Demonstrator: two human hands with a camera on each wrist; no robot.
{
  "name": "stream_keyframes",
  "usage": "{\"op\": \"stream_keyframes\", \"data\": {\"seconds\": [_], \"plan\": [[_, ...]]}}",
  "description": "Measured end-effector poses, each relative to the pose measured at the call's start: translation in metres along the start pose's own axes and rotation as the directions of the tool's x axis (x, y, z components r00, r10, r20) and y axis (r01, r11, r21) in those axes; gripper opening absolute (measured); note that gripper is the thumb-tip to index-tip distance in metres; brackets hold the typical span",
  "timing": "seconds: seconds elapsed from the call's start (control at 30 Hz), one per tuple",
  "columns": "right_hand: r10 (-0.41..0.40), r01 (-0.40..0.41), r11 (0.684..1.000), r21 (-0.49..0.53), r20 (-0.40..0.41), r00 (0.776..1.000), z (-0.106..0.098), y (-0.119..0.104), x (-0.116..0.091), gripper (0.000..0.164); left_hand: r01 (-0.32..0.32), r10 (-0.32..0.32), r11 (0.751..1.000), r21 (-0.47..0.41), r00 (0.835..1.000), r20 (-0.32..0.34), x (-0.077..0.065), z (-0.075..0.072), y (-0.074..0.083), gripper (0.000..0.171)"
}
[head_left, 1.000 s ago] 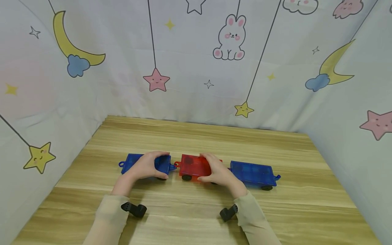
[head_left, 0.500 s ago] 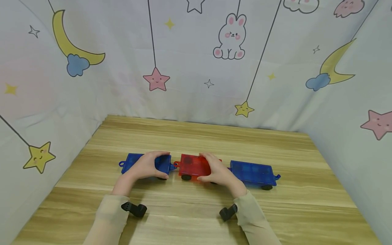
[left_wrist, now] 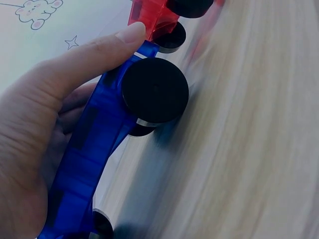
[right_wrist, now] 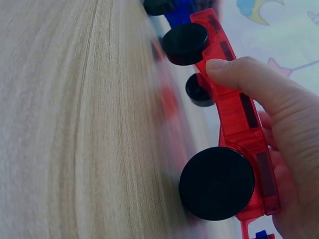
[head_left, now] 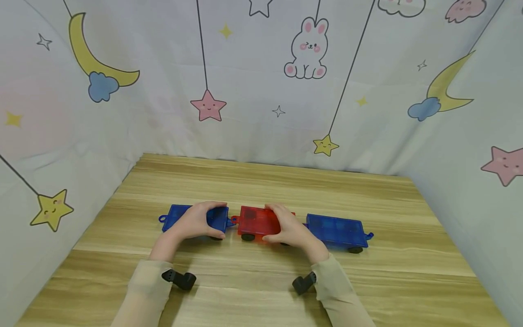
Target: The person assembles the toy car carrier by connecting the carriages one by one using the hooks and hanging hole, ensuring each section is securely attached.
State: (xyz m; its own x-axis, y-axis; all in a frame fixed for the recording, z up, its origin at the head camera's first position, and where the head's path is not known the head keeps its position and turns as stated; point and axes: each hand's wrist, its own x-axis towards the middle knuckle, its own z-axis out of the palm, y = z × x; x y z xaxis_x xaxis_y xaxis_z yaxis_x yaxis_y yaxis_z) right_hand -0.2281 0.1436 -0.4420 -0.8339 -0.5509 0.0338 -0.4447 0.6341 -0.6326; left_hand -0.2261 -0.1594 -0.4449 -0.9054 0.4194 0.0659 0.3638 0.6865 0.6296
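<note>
Three see-through toy train wagons with black wheels stand in a row on the wooden table. My left hand (head_left: 191, 223) grips the left blue wagon (head_left: 176, 212) across its width, thumb on the near side. The red wagon (head_left: 256, 220) in the middle is held the same way by my right hand (head_left: 293, 230). Between these two, the red loop (head_left: 235, 220) overlaps the blue wagon's coupling end. On the right, the other blue wagon (head_left: 337, 230) stands close behind the red one. In the right wrist view, my right thumb presses the side of the red wagon (right_wrist: 233, 112).
The wooden table (head_left: 253, 290) runs up to a white cloth backdrop (head_left: 253, 131) printed with moons, stars and a bunny, which also covers both sides. A small black wrist camera (head_left: 180, 279) sits on the left cuff, and another wrist camera (head_left: 304, 283) on the right.
My right hand has shifted the red wagon slightly left, closer to the left blue wagon, and the right blue wagon has moved a touch left too. My left hand stays put.
</note>
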Motion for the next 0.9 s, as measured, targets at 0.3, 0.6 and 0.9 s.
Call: {"op": "stream_keyframes", "data": {"seconds": [0.3,0.6,0.9], "plan": [[0.005,-0.005,1.000,-0.012,0.006,1.000,-0.0001,-0.0002,0.0004,0.086,0.000,0.000,1.000,-0.003,1.000,-0.002,-0.0002,0.0003,-0.0005,0.087],[0.007,-0.007,1.000,-0.026,0.017,1.000,-0.0002,-0.0009,0.0011,0.086,0.005,-0.005,1.000,-0.002,1.000,-0.003,-0.0003,0.0006,-0.0007,0.087],[0.002,-0.002,1.000,-0.029,0.018,1.000,-0.0003,-0.0019,0.0012,0.085,0.005,-0.005,1.000,0.005,1.000,-0.004,-0.0010,-0.0003,0.0008,0.087]]}}
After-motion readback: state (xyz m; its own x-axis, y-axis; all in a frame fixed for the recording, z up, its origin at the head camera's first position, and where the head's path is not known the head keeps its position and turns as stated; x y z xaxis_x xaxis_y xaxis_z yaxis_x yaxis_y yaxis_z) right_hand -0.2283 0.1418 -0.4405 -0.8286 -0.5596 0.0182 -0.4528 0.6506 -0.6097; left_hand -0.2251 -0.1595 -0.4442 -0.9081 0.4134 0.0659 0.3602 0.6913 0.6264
